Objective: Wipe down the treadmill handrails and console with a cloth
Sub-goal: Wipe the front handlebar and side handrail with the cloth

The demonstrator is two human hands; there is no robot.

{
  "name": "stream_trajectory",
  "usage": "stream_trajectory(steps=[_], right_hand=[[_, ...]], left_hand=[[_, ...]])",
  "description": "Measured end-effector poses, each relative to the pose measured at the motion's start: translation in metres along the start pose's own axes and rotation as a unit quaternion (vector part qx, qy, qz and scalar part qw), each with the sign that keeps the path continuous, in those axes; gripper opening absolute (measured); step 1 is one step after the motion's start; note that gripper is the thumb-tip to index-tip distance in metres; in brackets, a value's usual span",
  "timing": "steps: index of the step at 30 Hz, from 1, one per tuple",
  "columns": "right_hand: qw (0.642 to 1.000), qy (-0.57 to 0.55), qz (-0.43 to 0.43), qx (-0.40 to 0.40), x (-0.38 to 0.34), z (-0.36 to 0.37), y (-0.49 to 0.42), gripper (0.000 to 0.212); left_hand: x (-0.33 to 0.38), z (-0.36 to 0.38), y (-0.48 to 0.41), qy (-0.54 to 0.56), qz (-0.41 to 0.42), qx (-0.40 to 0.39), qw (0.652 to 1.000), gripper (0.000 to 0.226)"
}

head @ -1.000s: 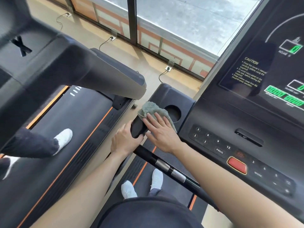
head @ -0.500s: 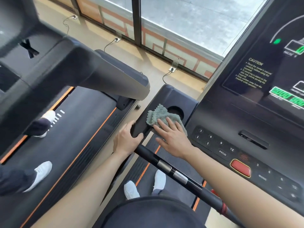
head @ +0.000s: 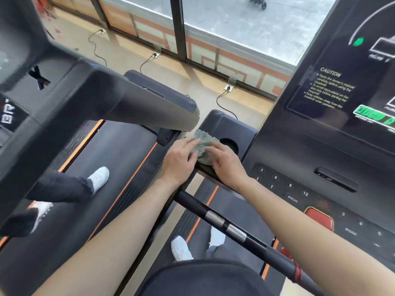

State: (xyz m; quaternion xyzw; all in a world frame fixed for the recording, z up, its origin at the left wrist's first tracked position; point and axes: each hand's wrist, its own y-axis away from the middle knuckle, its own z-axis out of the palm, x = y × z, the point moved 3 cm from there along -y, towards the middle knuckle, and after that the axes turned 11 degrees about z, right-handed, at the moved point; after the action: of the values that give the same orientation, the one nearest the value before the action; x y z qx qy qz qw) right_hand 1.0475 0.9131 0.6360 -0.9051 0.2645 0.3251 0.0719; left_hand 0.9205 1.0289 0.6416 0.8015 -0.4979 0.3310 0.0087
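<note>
The black handrail [head: 224, 224] slants from the near right up to the near edge of the console [head: 299, 150] wing, with only a narrow gap to the neighbouring treadmill [head: 111, 154] at left. On that wing the left hand [head: 179, 162] lays fairly straight fingers on the bunched grey cloth [head: 203, 144]; the right hand [head: 227, 164] curls over its right side, just short of the round cup holder [head: 232, 144]

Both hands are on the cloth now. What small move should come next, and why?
Probably push the cloth with the right hand over the cup holder: the cloth lies bunched right beside it, the left hand touching its other side.
</note>
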Motion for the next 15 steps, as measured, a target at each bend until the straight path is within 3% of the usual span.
stream_trajectory(steps=[3, 11, 15], right_hand=[[0.999, 0.047, 0.01, -0.009, 0.007, 0.009, 0.001, 0.038], [0.997, 0.052, -0.045, 0.042, -0.004, 0.03, 0.001, 0.038], [0.996, 0.018, -0.085, 0.016, -0.019, 0.045, 0.007, 0.04]], left_hand=[[-0.013, 0.014, -0.006, 0.034, -0.071, -0.077, 0.994, 0.042], [-0.026, 0.002, 0.03, 0.05, -0.182, -0.051, 0.981, 0.043], [-0.026, -0.009, 0.065, 0.04, -0.252, -0.029, 0.967, 0.041]])
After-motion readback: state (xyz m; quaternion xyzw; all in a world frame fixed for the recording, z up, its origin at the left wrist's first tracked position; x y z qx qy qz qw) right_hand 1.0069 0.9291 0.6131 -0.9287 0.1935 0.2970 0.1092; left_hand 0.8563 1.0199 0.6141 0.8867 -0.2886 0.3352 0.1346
